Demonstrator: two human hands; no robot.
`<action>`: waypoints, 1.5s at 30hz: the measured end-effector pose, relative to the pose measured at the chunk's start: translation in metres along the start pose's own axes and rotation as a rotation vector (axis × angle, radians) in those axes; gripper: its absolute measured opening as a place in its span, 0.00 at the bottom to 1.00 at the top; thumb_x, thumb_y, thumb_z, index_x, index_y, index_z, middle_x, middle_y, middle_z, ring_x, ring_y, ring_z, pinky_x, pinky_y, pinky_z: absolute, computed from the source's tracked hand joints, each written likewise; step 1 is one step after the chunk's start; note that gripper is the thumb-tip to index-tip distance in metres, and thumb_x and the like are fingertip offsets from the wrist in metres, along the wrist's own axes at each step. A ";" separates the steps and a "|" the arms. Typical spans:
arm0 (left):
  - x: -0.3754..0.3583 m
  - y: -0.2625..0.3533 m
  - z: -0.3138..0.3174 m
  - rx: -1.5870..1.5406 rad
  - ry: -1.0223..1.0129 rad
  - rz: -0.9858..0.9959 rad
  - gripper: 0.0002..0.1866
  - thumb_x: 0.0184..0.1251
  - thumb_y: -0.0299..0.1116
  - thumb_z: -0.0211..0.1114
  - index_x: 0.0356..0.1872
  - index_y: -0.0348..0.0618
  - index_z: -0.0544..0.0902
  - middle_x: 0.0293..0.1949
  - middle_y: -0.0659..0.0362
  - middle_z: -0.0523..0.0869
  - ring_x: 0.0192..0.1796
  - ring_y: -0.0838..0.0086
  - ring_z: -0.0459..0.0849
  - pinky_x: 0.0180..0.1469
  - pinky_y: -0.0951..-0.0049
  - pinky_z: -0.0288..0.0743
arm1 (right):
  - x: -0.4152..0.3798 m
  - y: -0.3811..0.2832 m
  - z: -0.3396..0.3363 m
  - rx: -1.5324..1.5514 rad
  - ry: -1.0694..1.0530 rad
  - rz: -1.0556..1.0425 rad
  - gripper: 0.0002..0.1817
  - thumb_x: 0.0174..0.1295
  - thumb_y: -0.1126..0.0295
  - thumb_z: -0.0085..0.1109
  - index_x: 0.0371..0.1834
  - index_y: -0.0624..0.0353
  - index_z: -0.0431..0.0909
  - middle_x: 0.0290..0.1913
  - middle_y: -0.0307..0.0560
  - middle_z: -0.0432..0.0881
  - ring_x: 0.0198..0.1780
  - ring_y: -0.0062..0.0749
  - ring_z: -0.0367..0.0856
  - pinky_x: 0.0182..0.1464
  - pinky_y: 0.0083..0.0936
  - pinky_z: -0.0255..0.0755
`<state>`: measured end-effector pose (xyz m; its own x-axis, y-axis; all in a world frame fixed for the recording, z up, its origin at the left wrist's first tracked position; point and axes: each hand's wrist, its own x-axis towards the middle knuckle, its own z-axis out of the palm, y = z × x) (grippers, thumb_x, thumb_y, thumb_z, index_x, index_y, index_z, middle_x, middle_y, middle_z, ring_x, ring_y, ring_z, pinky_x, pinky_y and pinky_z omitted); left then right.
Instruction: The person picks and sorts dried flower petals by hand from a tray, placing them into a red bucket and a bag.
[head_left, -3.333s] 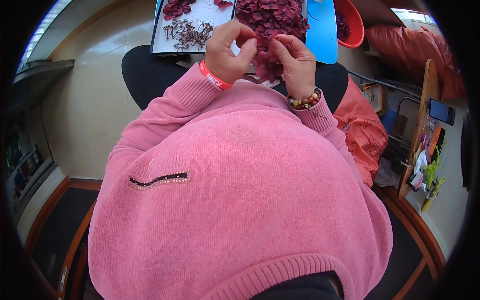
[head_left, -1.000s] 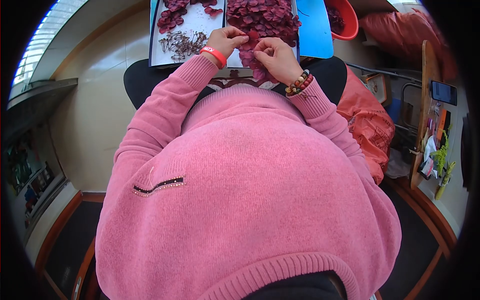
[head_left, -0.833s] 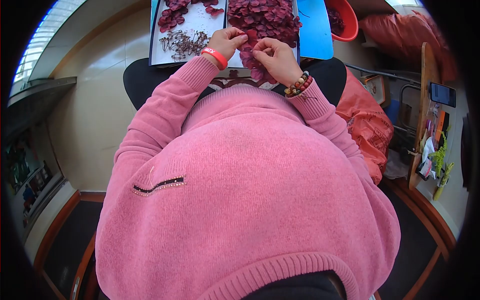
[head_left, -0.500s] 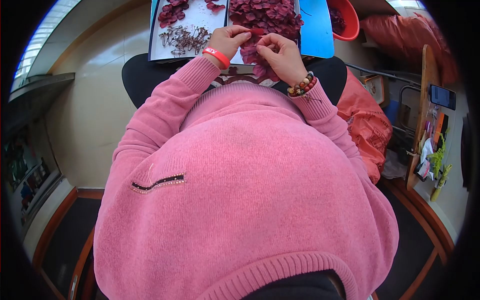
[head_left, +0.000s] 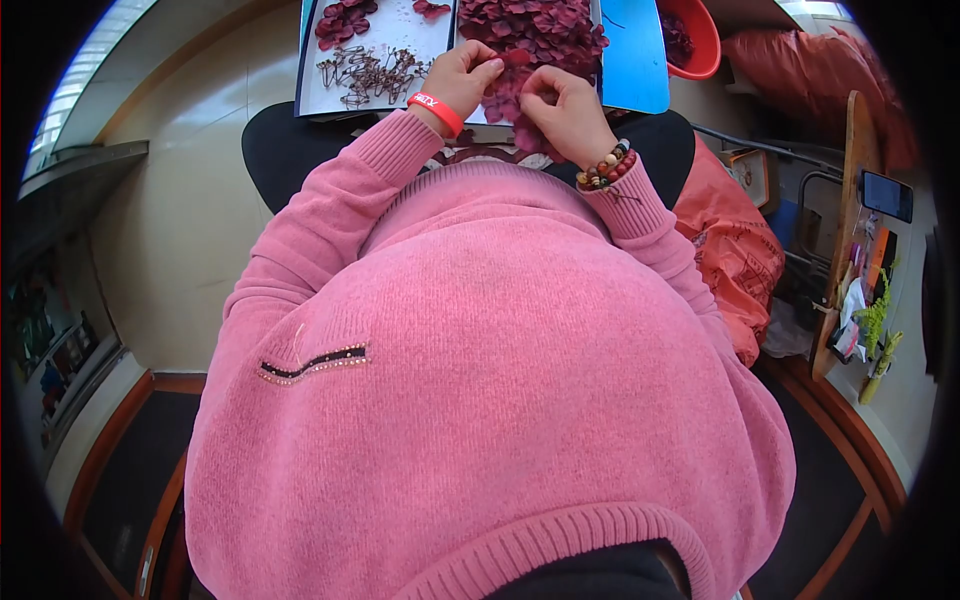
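Note:
My left hand, with a red wristband, is closed in a pinch on a dark red artificial flower petal. Close by on the right, my right hand wears a bead bracelet and has thumb and forefinger curled together; anything between their tips is too small to make out. Purplish-red petals hang and lie between the two hands. Beyond them, a large heap of dark red petals fills the right part of a shallow white box. Thin brown wire-like stems lie in its left part, near my left hand.
The white box rests by my knees, with a blue board along its right. A red bowl holds more petals. Orange-red bags stand on the right, beside a wooden ledge near a phone.
My right hand has moved slightly right and down, away from the left. The petal at my left fingertips shows more openly now. My left hand has barely moved.

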<state>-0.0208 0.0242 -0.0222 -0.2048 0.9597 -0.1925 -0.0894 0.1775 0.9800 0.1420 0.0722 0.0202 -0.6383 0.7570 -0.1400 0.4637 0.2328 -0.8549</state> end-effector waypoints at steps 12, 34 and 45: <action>-0.002 -0.002 -0.008 -0.277 -0.056 -0.164 0.07 0.60 0.26 0.60 0.38 0.39 0.77 0.32 0.63 0.81 0.34 0.80 0.79 0.38 0.80 0.75 | -0.001 -0.004 -0.005 0.304 -0.068 0.113 0.05 0.51 0.74 0.57 0.29 0.64 0.77 0.27 0.40 0.77 0.27 0.17 0.74 0.29 0.15 0.68; -0.005 0.001 -0.008 0.363 0.126 0.693 0.12 0.50 0.22 0.63 0.38 0.44 0.81 0.40 0.56 0.76 0.35 0.71 0.77 0.40 0.75 0.73 | -0.005 -0.007 -0.009 0.356 -0.208 0.090 0.04 0.55 0.74 0.59 0.33 0.62 0.77 0.30 0.33 0.77 0.28 0.09 0.69 0.31 0.09 0.65; -0.009 0.004 -0.001 0.079 -0.010 -0.026 0.10 0.58 0.30 0.62 0.39 0.36 0.80 0.29 0.63 0.82 0.29 0.83 0.78 0.34 0.82 0.72 | 0.000 0.010 0.003 0.219 0.041 -0.039 0.08 0.52 0.71 0.61 0.32 0.64 0.77 0.33 0.42 0.76 0.31 0.21 0.74 0.32 0.18 0.69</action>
<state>-0.0205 0.0160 -0.0165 -0.1939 0.9565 -0.2178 -0.0170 0.2188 0.9756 0.1445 0.0724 0.0102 -0.6253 0.7754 -0.0882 0.2918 0.1274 -0.9480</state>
